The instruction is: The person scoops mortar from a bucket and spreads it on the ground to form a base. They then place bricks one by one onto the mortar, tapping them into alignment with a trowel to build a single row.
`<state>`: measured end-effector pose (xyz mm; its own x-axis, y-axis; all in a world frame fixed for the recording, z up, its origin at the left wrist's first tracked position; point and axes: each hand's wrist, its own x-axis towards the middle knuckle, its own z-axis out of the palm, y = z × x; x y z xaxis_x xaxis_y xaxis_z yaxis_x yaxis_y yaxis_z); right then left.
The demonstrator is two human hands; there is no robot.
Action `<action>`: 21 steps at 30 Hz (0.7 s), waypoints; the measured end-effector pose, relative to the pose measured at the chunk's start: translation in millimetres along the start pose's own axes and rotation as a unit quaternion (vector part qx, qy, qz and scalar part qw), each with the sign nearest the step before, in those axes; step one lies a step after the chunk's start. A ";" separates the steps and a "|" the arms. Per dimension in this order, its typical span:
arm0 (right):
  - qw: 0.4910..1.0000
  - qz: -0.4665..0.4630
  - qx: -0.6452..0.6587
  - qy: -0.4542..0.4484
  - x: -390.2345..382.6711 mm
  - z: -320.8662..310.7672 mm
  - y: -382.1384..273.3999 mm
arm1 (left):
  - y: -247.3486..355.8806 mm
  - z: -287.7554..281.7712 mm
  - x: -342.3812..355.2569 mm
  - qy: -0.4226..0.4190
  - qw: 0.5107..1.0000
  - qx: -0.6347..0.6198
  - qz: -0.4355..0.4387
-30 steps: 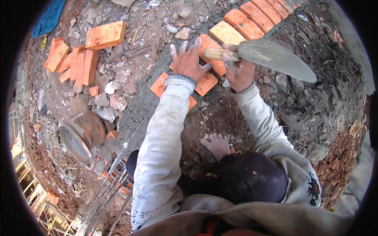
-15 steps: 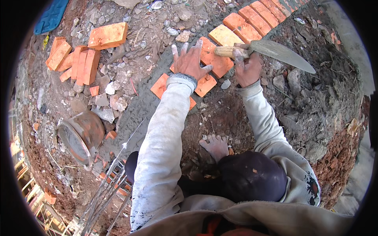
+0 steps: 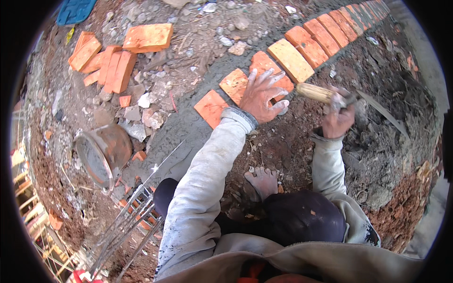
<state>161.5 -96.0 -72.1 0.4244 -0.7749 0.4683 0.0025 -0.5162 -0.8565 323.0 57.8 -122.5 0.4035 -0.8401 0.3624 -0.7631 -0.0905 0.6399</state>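
Observation:
My left hand [image 3: 264, 96] rests with its fingers spread on an orange brick [image 3: 267, 62] in a row, covering part of it. Just left of the hand lie another orange brick [image 3: 233, 84] and the brick [image 3: 211, 108] at the row's near end. A paler, yellowish brick [image 3: 290, 60] sits on the other side. My right hand [image 3: 337, 122] is closed around a trowel near where its wooden handle [image 3: 314, 93] meets the metal. The trowel's blade [image 3: 386, 113] points right, tilted almost edge-on, above the soil.
More bricks [image 3: 330, 30] continue the row to the far right. Grey mortar [image 3: 181, 134] spreads along its near end. Loose bricks [image 3: 118, 70] are heaped at the left, above a mortar-smeared bucket [image 3: 106, 153] tipped sideways. Thin metal rods [image 3: 127, 219] stick up at lower left.
My left hand has shifted right along the bricks. My right hand has drawn the trowel away to the right and nearer, turning its blade more edge-on. The whole view has turned slightly.

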 end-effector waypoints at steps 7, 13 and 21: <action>0.999 0.019 -0.036 0.019 -7.4 -36.8 2.2 | -76.0 -91.7 6.6 0.344 0.912 0.057 -0.216; 0.995 0.073 0.055 -0.025 -20.3 -30.0 15.0 | -169.1 -199.3 39.3 0.480 0.671 0.019 -0.564; 0.996 0.062 0.004 -0.057 -24.6 -35.5 -3.8 | -216.0 -209.1 69.9 0.417 0.633 -0.036 -0.651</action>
<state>118.9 -87.9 -72.6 0.5226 -0.7858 0.3307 -0.0500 -0.4155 -0.9082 621.6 130.5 -93.7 0.8164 0.4982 -0.2919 0.5035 -0.3666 0.7824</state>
